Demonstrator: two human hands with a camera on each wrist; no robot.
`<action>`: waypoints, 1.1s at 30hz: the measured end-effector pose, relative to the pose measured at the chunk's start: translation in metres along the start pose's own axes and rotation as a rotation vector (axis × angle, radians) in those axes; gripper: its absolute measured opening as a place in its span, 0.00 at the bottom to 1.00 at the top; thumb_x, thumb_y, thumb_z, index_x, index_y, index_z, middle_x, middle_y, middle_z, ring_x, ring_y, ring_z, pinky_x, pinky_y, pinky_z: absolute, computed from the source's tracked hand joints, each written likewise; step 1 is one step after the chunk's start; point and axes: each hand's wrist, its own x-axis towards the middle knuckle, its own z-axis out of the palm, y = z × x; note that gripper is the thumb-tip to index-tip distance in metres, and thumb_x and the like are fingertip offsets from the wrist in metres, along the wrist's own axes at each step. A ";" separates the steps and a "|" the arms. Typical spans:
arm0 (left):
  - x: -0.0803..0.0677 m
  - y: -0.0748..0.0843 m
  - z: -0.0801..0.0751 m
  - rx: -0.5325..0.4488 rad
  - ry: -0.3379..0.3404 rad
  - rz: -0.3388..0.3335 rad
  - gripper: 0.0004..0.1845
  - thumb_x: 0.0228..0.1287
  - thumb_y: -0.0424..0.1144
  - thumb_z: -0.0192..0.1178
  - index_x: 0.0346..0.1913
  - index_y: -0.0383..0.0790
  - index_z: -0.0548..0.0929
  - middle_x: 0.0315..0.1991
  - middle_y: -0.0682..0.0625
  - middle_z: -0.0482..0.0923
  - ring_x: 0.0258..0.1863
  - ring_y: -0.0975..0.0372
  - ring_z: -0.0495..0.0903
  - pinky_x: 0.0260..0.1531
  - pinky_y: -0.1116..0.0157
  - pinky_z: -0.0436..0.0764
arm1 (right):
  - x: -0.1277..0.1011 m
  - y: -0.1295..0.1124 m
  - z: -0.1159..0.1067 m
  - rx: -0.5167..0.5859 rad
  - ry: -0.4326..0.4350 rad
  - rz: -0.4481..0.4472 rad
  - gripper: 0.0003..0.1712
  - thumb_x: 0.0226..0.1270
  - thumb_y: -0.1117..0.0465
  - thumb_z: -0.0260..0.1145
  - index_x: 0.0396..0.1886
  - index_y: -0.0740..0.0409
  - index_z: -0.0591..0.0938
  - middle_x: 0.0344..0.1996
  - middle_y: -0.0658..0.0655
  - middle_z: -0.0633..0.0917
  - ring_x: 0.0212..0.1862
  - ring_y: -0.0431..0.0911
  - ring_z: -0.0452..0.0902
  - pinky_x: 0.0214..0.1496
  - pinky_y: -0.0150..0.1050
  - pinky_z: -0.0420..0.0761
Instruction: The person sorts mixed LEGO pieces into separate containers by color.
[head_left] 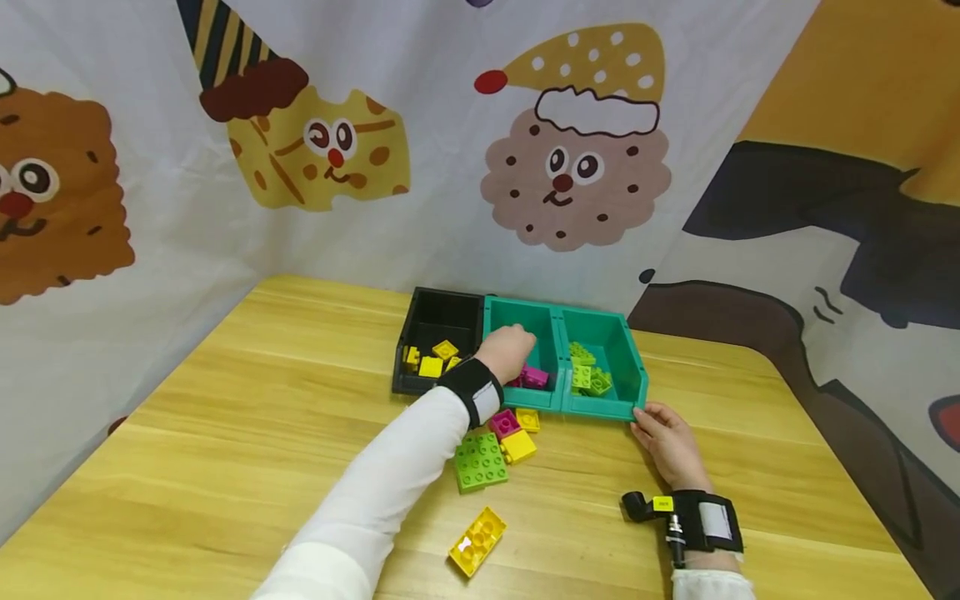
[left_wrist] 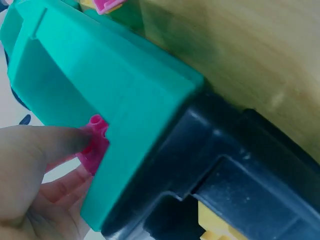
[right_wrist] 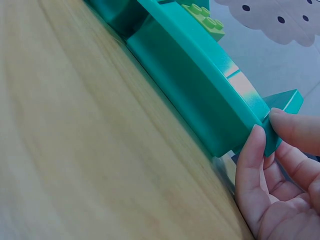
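Three bins stand in a row: a black bin [head_left: 438,317] with yellow bricks [head_left: 431,362], a middle teal bin [head_left: 525,321] with magenta bricks [head_left: 536,377], and a right teal bin [head_left: 618,367] with green bricks [head_left: 588,373]. My left hand [head_left: 512,348] reaches over the middle teal bin [left_wrist: 115,85] and pinches a magenta brick [left_wrist: 95,146] between thumb and fingers just above the rim. My right hand [head_left: 663,435] grips the right teal bin's [right_wrist: 200,85] front right corner, thumb [right_wrist: 252,170] on the front face and fingers round the side.
Loose bricks lie on the wooden table [head_left: 225,433] in front of the bins: a green plate [head_left: 480,460], a magenta brick [head_left: 504,422], two small yellow bricks [head_left: 519,446] and a bigger yellow brick [head_left: 477,542] nearer me. A cartoon-printed cloth [head_left: 375,167] hangs behind.
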 end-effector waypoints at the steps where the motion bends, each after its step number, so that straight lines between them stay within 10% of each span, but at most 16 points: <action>1: 0.001 0.000 0.001 0.007 0.000 -0.008 0.14 0.63 0.32 0.60 0.52 0.42 0.80 0.48 0.45 0.79 0.45 0.56 0.79 0.48 0.64 0.80 | 0.000 0.000 0.000 0.003 -0.003 -0.002 0.03 0.69 0.62 0.58 0.36 0.48 0.76 0.31 0.42 0.76 0.37 0.33 0.74 0.44 0.25 0.78; 33: 0.000 0.016 0.013 0.079 0.017 -0.161 0.12 0.68 0.35 0.55 0.50 0.39 0.83 0.53 0.38 0.76 0.36 0.56 0.83 0.38 0.63 0.84 | 0.001 0.000 0.001 0.029 -0.004 0.002 0.06 0.69 0.61 0.59 0.31 0.46 0.77 0.30 0.42 0.76 0.37 0.33 0.74 0.44 0.25 0.78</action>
